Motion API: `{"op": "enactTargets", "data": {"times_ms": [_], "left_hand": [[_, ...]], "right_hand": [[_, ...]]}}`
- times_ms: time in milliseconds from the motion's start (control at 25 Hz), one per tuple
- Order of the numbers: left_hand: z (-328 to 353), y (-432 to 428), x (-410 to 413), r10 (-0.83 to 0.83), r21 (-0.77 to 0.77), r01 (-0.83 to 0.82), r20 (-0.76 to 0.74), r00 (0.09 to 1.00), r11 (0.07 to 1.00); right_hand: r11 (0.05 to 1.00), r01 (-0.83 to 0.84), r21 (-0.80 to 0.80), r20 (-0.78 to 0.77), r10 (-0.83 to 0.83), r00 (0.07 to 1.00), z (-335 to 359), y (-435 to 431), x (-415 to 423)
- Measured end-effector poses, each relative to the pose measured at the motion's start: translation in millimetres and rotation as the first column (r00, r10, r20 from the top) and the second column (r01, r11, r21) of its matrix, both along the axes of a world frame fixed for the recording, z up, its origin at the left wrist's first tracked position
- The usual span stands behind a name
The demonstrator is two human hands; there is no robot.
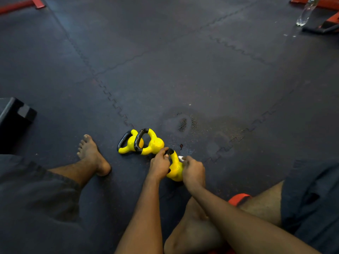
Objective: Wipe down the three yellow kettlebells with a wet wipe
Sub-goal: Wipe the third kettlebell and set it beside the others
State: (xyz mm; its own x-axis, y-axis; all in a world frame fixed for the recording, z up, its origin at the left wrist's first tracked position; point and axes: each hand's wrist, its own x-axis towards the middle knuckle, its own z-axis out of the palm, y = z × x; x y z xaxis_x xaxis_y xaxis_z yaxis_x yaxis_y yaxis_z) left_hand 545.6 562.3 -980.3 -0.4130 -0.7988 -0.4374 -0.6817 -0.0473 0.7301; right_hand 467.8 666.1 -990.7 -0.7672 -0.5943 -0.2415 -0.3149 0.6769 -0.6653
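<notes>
Just our side of the damp patch (pixel 183 123), our left hand (pixel 159 165) clamps the near kettlebell (pixel 176 171) by its handle and our right hand (pixel 193 170) pinches the wet wipe (pixel 181 158) against its neck; we should hold firm, wiping all round

kettlebells (pixel 153 143): bright yellow w/ black handles | wipe (pixel 181 158): white | floor mats (pixel 165 70): dark grey, jigsaw-edge seams | shorts (pixel 27 189): dark | frame bits (pixel 20 4): red
</notes>
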Motion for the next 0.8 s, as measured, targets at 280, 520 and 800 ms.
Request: {"op": "enactTargets", "data": {"times_ms": [280, 520, 800], "left_hand": [[1.4, 9.0, -10.8, -0.073, -0.176, 0.070, -0.014, 0.997, 0.982], [4.1, 30.5, -60.5, -0.346, -0.346, 0.419, 0.255, 0.903, 0.839], [-3.4, 3.1, -104.2, -0.393, -0.320, 0.389, 0.053, 0.918, 0.864]], "right_hand": [[0.999, -0.036, -0.015, 0.021, 0.037, 0.999, -9.0, 6.8, -7.9], [0.922, 0.377, -0.091, 0.192, -0.356, 0.915, -3.9, 12.4, -42.8], [0.829, 0.552, -0.095, 0.122, -0.540, 0.833, -1.6, 1.8, -94.8]]}}
